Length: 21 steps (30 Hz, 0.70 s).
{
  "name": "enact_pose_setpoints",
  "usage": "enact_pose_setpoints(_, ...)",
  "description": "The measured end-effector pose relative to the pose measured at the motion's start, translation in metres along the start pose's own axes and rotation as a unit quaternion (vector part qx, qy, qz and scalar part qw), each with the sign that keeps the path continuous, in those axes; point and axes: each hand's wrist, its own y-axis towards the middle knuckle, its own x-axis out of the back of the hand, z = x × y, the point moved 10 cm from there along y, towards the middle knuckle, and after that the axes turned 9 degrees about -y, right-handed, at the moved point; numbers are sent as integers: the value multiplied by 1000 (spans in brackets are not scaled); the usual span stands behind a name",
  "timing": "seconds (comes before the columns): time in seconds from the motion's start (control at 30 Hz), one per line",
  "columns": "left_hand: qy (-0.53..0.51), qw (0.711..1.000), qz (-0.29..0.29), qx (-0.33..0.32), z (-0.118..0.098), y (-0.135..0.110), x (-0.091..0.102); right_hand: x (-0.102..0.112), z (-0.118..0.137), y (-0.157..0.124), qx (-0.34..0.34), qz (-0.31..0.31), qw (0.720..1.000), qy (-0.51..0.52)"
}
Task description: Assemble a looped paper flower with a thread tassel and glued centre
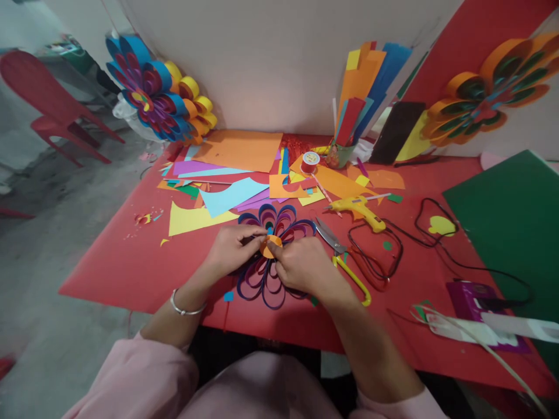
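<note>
A paper flower of looped strips in dark blue, purple and pink lies on the red tabletop. At its centre sits an orange paper circle. My left hand pinches the circle's left edge, beside a small blue bit of paper. From the right, my right hand presses a fingertip onto the circle, its other fingers curled over the petals. Both hands hide some loops. Open scissors with one yellow and one red handle lie just right of the flower.
Behind the scissors lies a yellow glue gun with a dark cord. Paper scraps and a thread spool lie farther back, near a cup of paper strips. Green board and a power strip are at right.
</note>
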Motion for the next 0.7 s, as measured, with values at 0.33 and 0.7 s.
enact_pose_setpoints(0.33,-3,1000,1,-2,1,0,-1,1,-1,1,-1,4,1000,4)
enact_pose_setpoints(0.7,-1,1000,7,-8,-1,-2,-2,0,0,1,-3,4,1000,0)
